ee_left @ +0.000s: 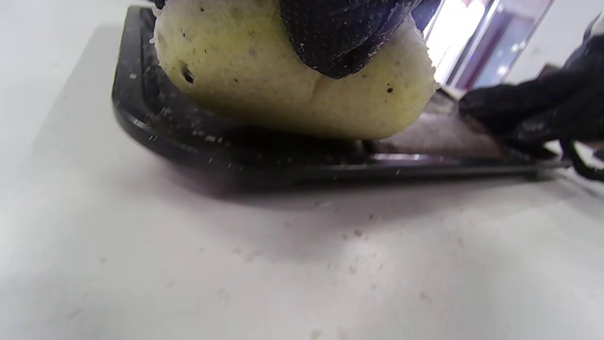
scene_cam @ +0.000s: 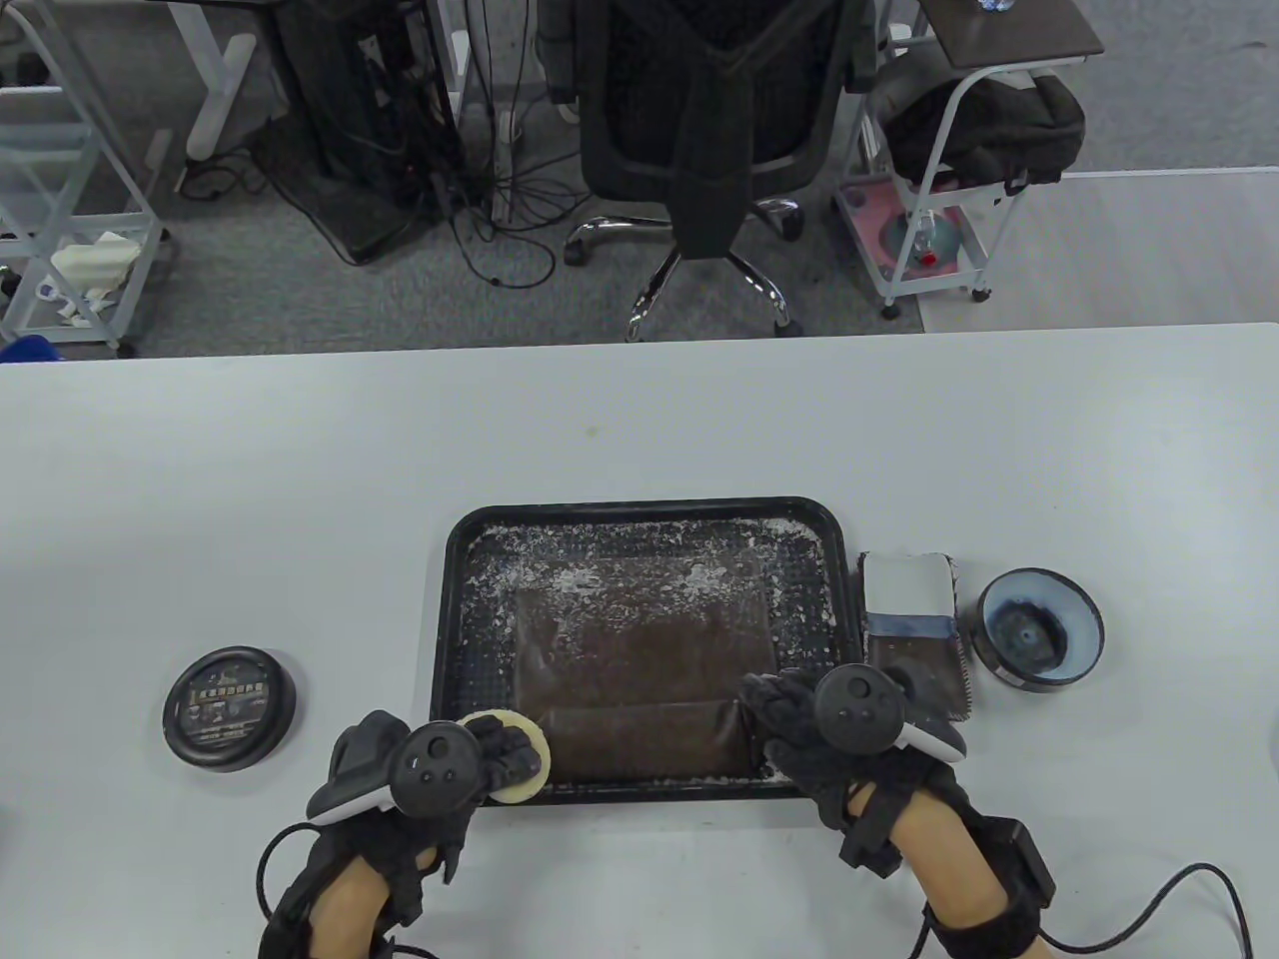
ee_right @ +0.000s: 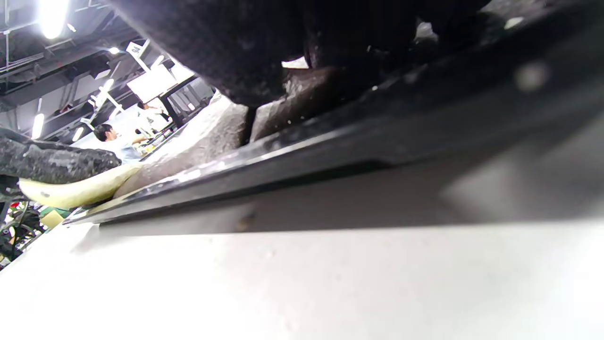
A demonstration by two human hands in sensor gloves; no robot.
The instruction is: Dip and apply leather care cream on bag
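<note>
Left hand (scene_cam: 455,764) is pinching a round cream sponge (scene_cam: 520,764) over the near-left rim of the black tray (scene_cam: 455,599). Brown leather bag (scene_cam: 639,669) is lying flat inside the tray. Right hand (scene_cam: 819,734) is pressing on the bag's near-right corner; its grip cannot be determined.

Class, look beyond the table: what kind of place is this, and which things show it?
Probably an office or lab workspace: a swivel office chair, tangled cables under desks, and wheeled metal carts on grey carpet.
</note>
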